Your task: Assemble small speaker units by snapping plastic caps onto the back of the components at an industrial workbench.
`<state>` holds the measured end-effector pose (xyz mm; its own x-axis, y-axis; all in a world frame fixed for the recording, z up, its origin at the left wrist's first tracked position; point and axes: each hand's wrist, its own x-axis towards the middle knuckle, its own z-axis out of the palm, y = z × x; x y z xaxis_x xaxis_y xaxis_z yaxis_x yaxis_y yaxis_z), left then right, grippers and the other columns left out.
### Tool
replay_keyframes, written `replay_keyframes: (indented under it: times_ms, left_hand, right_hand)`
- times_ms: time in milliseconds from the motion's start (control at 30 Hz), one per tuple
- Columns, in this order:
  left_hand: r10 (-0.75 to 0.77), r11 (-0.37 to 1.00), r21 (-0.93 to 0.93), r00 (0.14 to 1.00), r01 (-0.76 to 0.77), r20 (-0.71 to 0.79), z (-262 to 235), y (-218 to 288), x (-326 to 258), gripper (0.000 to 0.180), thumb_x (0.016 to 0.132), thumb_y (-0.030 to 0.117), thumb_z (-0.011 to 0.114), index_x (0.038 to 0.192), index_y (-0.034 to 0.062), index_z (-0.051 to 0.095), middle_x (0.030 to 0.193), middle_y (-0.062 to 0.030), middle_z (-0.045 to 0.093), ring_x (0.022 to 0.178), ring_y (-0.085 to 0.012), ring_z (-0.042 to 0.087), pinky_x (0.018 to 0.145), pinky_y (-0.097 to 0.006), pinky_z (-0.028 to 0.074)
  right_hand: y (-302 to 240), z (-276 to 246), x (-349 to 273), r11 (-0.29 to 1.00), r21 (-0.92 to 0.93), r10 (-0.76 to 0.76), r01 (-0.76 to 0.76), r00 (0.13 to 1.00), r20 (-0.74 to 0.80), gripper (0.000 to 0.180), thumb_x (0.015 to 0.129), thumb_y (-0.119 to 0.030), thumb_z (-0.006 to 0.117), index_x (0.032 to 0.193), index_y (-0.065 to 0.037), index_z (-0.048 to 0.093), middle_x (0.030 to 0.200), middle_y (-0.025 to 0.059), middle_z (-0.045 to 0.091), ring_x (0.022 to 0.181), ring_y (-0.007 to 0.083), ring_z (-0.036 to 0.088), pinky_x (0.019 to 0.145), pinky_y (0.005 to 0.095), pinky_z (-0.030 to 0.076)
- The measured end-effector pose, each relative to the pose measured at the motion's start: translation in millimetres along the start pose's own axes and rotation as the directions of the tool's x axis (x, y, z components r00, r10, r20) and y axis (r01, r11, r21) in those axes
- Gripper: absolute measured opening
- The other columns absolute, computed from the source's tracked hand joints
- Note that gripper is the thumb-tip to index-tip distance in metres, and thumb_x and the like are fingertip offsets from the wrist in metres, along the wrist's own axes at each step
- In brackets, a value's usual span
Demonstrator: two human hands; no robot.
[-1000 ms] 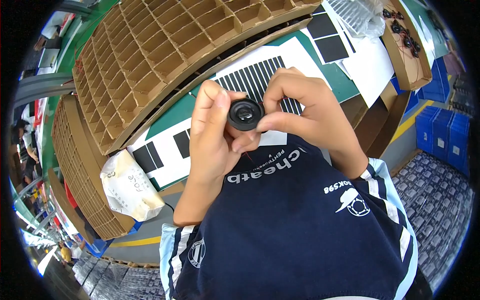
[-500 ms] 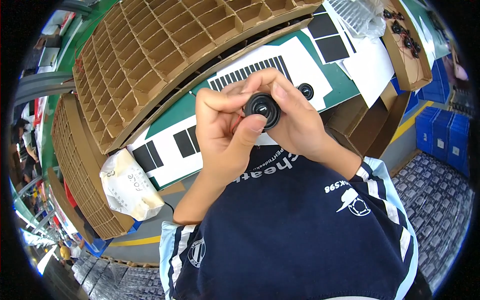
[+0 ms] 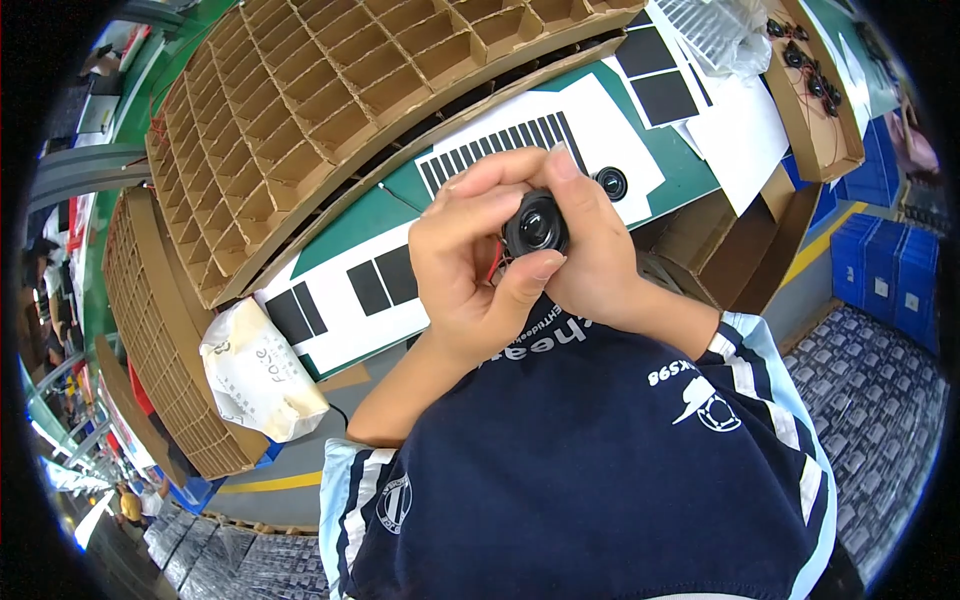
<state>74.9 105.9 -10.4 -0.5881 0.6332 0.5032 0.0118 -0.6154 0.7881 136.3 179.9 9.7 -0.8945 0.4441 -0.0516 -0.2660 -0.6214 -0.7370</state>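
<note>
Black, round, speaker-like part (image 3: 538, 228) with a thin red wire (image 3: 495, 262) is held up between both hands, above the green worktop (image 3: 688, 178). It's pinched by the fingers of the left hand (image 3: 462, 265) from the upper left and below, while its right rim is touched by the right hand (image 3: 600, 255); whether it's really gripped there can't be told. So neither hand is nearer, and being round, no long axis is shown, just a face turned up. A second black round part (image 3: 610, 183) is left just beyond the right hand. Writing-wise, marker lettering is seen on the off-white wrapped bundle (image 3: 262, 372), white print on the navy shirt (image 3: 600, 450).
</note>
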Motion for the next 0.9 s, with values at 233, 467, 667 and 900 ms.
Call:
replay_keyframes:
  times_ms: [233, 467, 667, 900]
  left_hand:
    - [0.114, 0.894, 0.428, 0.991, -0.133, 0.071, -4, -5, -9, 0.043, 0.071, 0.012, 0.069, 0.105, 0.0029, 0.044, 0.095, -0.0181, 0.056, 0.086, -0.0252, 0.055, 0.072, -0.031, 0.043]
    - [0.168, 0.885, 0.431, 0.984, -0.176, 0.058, -1, -10, -5, 0.042, 0.069, 0.010, 0.071, 0.102, 0.0024, 0.048, 0.088, -0.0131, 0.055, 0.075, -0.0212, 0.053, 0.061, -0.026, 0.044]
    - [0.064, 0.850, 0.510, 0.988, -0.129, 0.143, 1, -9, -2, 0.034, 0.068, 0.009, 0.070, 0.098, 0.0038, 0.054, 0.088, -0.0125, 0.054, 0.077, -0.0241, 0.052, 0.062, -0.027, 0.042]
    - [0.168, 0.925, 0.366, 0.973, -0.100, -0.158, -4, -2, 24, 0.041, 0.074, 0.002, 0.063, 0.105, 0.0005, 0.035, 0.098, -0.0155, 0.052, 0.084, -0.0148, 0.051, 0.070, -0.024, 0.038]
  right_hand:
    - [6, -6, -1, 0.967, -0.219, -0.117, 0.129, 0.991, 0.068, 0.045, 0.093, -0.036, 0.029, 0.099, 0.001, 0.053, 0.087, 0.0064, 0.056, 0.081, 0.0097, 0.052, 0.073, 0.0214, 0.042]
    - [1, -7, 2, 0.991, -0.132, 0.014, -0.010, 0.999, 0.029, 0.057, 0.092, -0.043, 0.021, 0.100, 0.002, 0.053, 0.085, 0.0080, 0.057, 0.081, 0.0112, 0.052, 0.075, 0.0219, 0.040]
    - [-7, -13, 1, 0.974, -0.079, 0.215, -0.213, 0.977, 0.013, 0.078, 0.083, -0.062, 0.010, 0.106, 0.002, 0.046, 0.094, 0.0112, 0.054, 0.087, 0.0171, 0.052, 0.077, 0.0253, 0.042]
    - [-27, -33, -9, 0.963, -0.129, 0.256, -0.236, 0.952, 0.168, 0.036, 0.085, -0.023, 0.051, 0.113, 0.000, 0.044, 0.092, 0.0132, 0.059, 0.064, 0.0121, 0.058, 0.049, 0.0187, 0.043]
